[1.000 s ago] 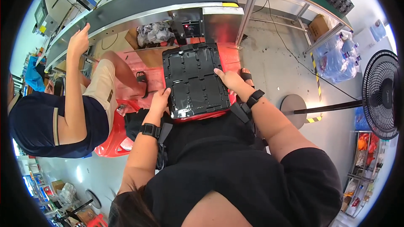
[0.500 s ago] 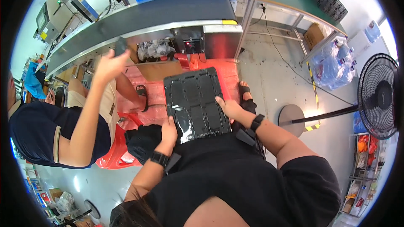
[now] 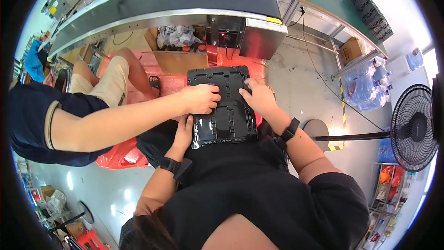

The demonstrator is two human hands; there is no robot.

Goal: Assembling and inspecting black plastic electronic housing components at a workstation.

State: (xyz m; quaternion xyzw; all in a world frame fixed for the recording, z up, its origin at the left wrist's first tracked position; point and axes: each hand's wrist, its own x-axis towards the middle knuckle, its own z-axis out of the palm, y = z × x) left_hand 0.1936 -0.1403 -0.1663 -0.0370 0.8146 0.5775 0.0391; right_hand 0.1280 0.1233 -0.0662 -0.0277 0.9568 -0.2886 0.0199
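Observation:
A black plastic tray (image 3: 226,132) with moulded compartments rests on my lap. My left hand (image 3: 184,132) grips its left edge near the lower corner, thumb on the rim. Over the tray's upper right edge is my right hand (image 3: 261,98), thumb and fingers apart; nothing shows between them. From the left, a co-worker's hand (image 3: 201,99) reaches across to the tray's upper left compartments, fingers bent down. Whatever those fingers hold, if anything, is hidden.
Ahead runs a conveyor belt (image 3: 171,3) with a metal box (image 3: 263,39) at its end. A co-worker in a dark shirt (image 3: 55,125) sits close on my left. To the right stand a black fan (image 3: 415,127), bagged bottles (image 3: 367,83) and a green table (image 3: 323,0).
The co-worker's hand has come down from near the conveyor, where it held a dark piece, onto the tray. My right hand has shifted up the right edge and loosened; my left stays on the tray.

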